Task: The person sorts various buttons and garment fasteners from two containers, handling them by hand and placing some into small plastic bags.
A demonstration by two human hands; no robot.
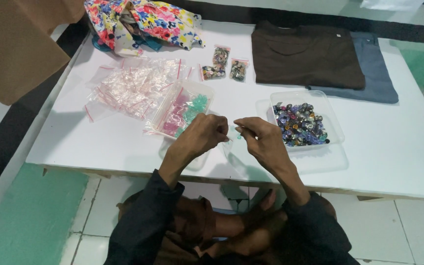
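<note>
White tiles cover the floor (418, 230) under the person, who sits cross-legged at the near edge of a low white table (393, 162); a green patch of floor lies to the near left and dark bands run along the table's left and far sides.

Just past the near edge, the left hand (203, 136) and right hand (262, 138) meet over the table, fingertips almost touching. Both are pinched on a small clear bag (232, 142), thin and hard to make out, with a tiny green bead (239, 137) between the fingertips.

Right of the right hand stands a clear tub (331, 128) full of mixed dark, blue and purple beads. Just beyond the left hand sits a second clear tub (207, 92) with pink and green beads. Left of that one lies a loose heap of empty clear bags (133, 88) with red seal strips.

Farther back, three small filled bags (224, 64) lie close together near the table's middle. To their right lies a folded brown shirt (305, 55) on top of a folded grey cloth (379, 73). At the far left corner sits a crumpled flowered cloth (148, 22), and a brown cardboard sheet (15, 49) overhangs the left side.
</note>
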